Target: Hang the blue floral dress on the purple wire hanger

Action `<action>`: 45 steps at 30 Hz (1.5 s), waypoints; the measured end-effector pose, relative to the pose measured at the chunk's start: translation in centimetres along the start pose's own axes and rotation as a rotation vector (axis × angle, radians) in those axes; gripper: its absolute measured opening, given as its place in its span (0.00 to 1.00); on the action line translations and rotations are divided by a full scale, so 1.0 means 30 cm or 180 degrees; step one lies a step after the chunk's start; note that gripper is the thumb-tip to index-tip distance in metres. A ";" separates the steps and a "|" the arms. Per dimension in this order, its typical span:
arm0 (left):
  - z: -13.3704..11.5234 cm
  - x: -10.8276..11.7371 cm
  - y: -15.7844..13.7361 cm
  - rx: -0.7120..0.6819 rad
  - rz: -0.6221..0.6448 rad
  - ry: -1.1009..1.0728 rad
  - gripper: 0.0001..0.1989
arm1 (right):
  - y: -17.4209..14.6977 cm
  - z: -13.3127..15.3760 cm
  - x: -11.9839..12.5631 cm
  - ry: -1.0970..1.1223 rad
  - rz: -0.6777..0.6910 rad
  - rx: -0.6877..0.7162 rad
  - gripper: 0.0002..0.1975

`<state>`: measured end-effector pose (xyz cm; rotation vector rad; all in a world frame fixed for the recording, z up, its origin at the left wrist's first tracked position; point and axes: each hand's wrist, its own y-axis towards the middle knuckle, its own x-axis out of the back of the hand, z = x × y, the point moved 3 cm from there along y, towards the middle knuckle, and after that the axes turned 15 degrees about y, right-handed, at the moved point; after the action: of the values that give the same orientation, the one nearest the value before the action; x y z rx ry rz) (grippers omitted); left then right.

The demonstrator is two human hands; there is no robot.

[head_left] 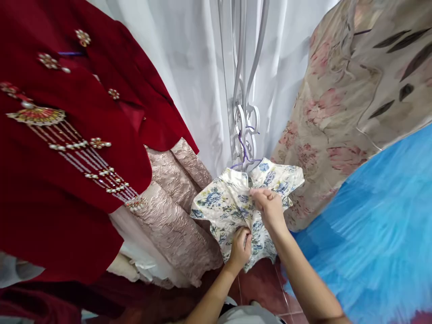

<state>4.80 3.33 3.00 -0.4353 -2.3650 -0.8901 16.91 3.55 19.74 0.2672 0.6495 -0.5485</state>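
A short-sleeved white blouse point(226, 202) with blue and yellow flowers hangs in front of me on a purple wire hanger point(245, 155). A seam or opening runs down the middle of its front. Low on that line, my left hand point(240, 246) has its fingers curled closed on the cloth. Higher up, just below the collar, my right hand point(269, 207) pinches the front edge; a ring shows on one finger. Whether a zip pull or button lies in that pinch is hidden by the fingers.
White scrolled metalwork point(240, 119) stands before a white curtain point(189, 67). At left hang a dark red jacket point(84, 180) with a beaded ornament point(43, 116) and a pink brocade garment point(178, 229). A floral beige dress point(324, 112) and blue feathery fabric point(371, 216) fill the right, above a reddish tiled floor point(259, 288).
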 end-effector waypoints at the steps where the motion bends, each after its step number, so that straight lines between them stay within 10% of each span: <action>1: 0.005 0.000 -0.009 -0.0012 0.0044 0.0022 0.09 | 0.024 0.030 -0.041 0.0069 0.0128 0.0035 0.14; 8: 0.014 0.080 0.014 -0.0055 0.0035 -0.0110 0.09 | 0.076 0.104 -0.148 -0.0059 0.0583 0.0232 0.14; 13: -0.143 0.347 0.263 -0.0650 -0.0840 0.0046 0.14 | 0.033 0.089 -0.089 -0.0369 0.0576 0.0434 0.14; 16: -0.246 0.469 0.453 -0.0782 -0.0480 0.0626 0.16 | 0.027 0.097 -0.074 -0.0516 0.0633 0.0561 0.15; 24: -0.371 0.545 0.590 -0.0956 -0.0926 0.1529 0.15 | 0.076 0.036 -0.049 -0.0572 0.0621 0.0577 0.15; 33: -0.053 0.866 0.493 0.0063 -0.1436 0.2022 0.14 | -0.093 -0.177 0.172 -0.0969 0.0694 -0.0144 0.13; 38: 0.054 0.808 0.218 0.0363 -0.1545 0.2082 0.18 | -0.166 -0.215 0.233 -0.1270 0.1013 -0.0025 0.12; 42: -0.083 0.633 0.044 0.0026 -0.1615 0.2017 0.16 | -0.192 -0.147 0.262 -0.1755 0.0840 0.1031 0.11; 45: -0.228 0.483 -0.023 -0.0545 -0.1098 0.1479 0.13 | -0.214 -0.099 0.241 -0.1654 0.1527 0.1065 0.16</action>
<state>-4.20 -0.42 15.72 0.1184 -1.9663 -1.2067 16.61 -3.43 12.43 0.5541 -0.0236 -0.2400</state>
